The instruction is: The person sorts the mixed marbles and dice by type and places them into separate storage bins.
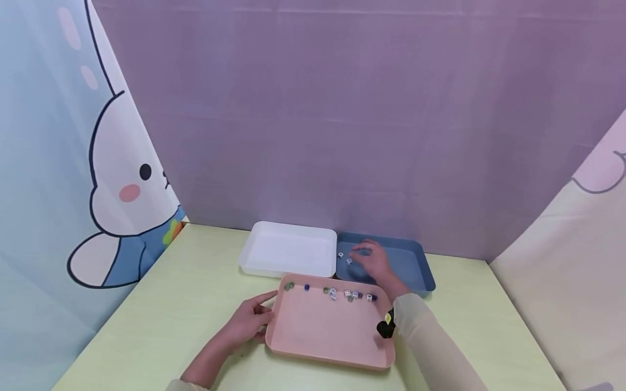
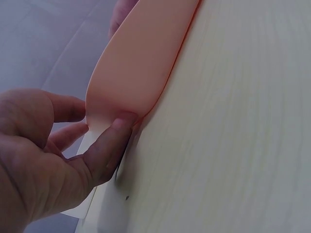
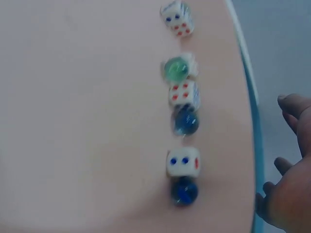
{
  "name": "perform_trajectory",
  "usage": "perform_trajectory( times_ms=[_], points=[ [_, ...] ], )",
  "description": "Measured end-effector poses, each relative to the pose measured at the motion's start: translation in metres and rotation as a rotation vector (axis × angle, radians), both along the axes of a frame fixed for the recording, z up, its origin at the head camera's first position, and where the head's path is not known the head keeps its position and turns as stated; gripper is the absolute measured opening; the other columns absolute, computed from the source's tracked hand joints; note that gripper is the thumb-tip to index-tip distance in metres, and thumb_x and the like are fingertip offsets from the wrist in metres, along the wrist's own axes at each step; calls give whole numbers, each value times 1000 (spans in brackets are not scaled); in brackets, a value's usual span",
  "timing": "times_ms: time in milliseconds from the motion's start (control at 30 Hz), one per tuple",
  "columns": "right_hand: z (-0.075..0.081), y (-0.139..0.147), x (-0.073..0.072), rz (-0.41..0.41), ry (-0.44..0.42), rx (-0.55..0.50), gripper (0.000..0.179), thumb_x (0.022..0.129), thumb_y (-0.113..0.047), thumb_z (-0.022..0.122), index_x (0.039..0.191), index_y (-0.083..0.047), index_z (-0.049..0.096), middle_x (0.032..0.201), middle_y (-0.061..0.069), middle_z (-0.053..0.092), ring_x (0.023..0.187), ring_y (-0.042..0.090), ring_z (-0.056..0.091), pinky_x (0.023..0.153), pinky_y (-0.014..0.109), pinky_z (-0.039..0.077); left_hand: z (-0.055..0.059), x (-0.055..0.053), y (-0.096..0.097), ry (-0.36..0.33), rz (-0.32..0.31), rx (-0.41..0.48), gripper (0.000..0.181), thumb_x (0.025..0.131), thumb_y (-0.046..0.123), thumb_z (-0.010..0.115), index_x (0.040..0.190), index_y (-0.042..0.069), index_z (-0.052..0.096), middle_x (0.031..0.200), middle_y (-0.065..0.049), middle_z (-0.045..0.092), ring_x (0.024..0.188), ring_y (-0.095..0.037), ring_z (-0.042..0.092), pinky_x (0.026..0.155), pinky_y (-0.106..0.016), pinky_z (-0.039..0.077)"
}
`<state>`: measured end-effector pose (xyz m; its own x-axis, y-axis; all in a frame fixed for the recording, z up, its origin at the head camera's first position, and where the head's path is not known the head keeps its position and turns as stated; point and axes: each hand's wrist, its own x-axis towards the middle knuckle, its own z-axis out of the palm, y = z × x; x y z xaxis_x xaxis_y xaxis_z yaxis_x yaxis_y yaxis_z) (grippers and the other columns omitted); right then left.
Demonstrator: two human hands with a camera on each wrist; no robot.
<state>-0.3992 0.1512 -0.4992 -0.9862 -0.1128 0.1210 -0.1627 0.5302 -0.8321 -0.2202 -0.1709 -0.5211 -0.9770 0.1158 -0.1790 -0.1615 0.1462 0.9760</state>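
A pink tray (image 1: 327, 331) stands nearest the person. My left hand (image 1: 249, 320) holds its left side, with fingertips against the rim and outer wall (image 2: 126, 73). Along its far wall lie several white dice (image 3: 183, 162) and glass marbles, among them a green marble (image 3: 176, 70) and a blue marble (image 3: 184, 191). Over the blue tray (image 1: 406, 266) hovers my right hand (image 1: 374, 262), its fingers loosely bent and apart, nothing visible between them. Two dice lie in that tray, one die (image 1: 340, 254) by the left wall, another die (image 1: 349, 261) just below the fingertips.
A white tray (image 1: 288, 250) sits left of the blue one, behind the pink tray. All stand on a pale wooden table (image 1: 166, 304). A purple curtain (image 1: 342, 119) hangs behind, with patterned cloths at both sides.
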Motion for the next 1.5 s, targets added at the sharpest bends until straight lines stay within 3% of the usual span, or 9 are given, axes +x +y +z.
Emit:
perform_trajectory(
  times_ms=[167, 267, 467, 567, 700, 867, 1100, 1333, 1500],
  points=[
    [10, -5, 12, 95, 5, 48, 21, 88, -23, 74, 104, -11, 74, 149, 15, 39, 138, 39, 28, 100, 58, 39, 0, 1, -2, 2, 3, 2, 55, 93, 0, 59, 145, 8, 45, 98, -16, 55, 88, -24, 57, 62, -40, 58],
    [19, -11, 24, 176, 52, 105, 15, 88, -22, 74, 100, -13, 75, 146, 16, 42, 137, 38, 32, 101, 58, 38, 1, 1, -3, 3, 3, 6, 55, 93, 0, 59, 146, 8, 44, 98, -16, 55, 88, -24, 57, 62, -40, 58],
    [31, -22, 43, 355, 172, 254, 7, 86, -19, 75, 93, -17, 76, 142, 18, 46, 134, 40, 35, 101, 57, 39, 2, 1, -4, 6, 7, 11, 55, 93, 0, 59, 146, 8, 44, 98, -16, 55, 89, -24, 56, 63, -41, 58],
    [31, -28, 48, 400, 227, 387, 3, 85, -21, 76, 88, -22, 76, 140, 16, 48, 134, 40, 34, 102, 58, 36, 2, 0, -5, 2, 7, 14, 55, 94, 0, 58, 146, 8, 44, 98, -16, 55, 89, -24, 56, 63, -40, 58],
    [31, -33, 54, 434, 258, 530, 3, 85, -25, 76, 82, -27, 75, 139, 14, 49, 135, 39, 31, 105, 56, 33, 2, 1, -4, -3, 10, 25, 55, 94, 0, 58, 146, 8, 44, 100, -17, 55, 89, -24, 56, 63, -40, 58],
    [28, -35, 60, 447, 313, 634, 4, 84, -24, 76, 80, -23, 76, 140, 15, 49, 138, 42, 26, 110, 54, 28, 2, 1, -3, -5, 15, 40, 54, 94, 0, 58, 146, 7, 44, 100, -18, 54, 89, -25, 56, 63, -41, 58],
    [21, -38, 64, 459, 396, 753, 4, 77, -25, 79, 75, -25, 76, 140, 13, 50, 140, 43, 22, 109, 60, 24, -1, 2, -3, -10, 11, 42, 55, 94, 1, 58, 146, 8, 43, 101, -18, 54, 90, -25, 57, 65, -41, 58],
    [18, -40, 65, 480, 370, 834, 11, 78, -25, 78, 70, -30, 72, 144, 10, 46, 141, 43, 18, 105, 64, 28, 0, 3, -2, 5, 7, 60, 54, 94, 0, 57, 146, 5, 43, 102, -20, 54, 89, -26, 58, 64, -42, 58],
    [15, -43, 67, 505, 328, 857, 15, 78, -24, 80, 69, -31, 71, 146, 9, 44, 143, 40, 15, 108, 62, 24, 2, 4, -1, 2, 11, 60, 54, 94, -1, 57, 146, 5, 43, 101, -18, 54, 90, -25, 57, 63, -42, 58]
  ],
)
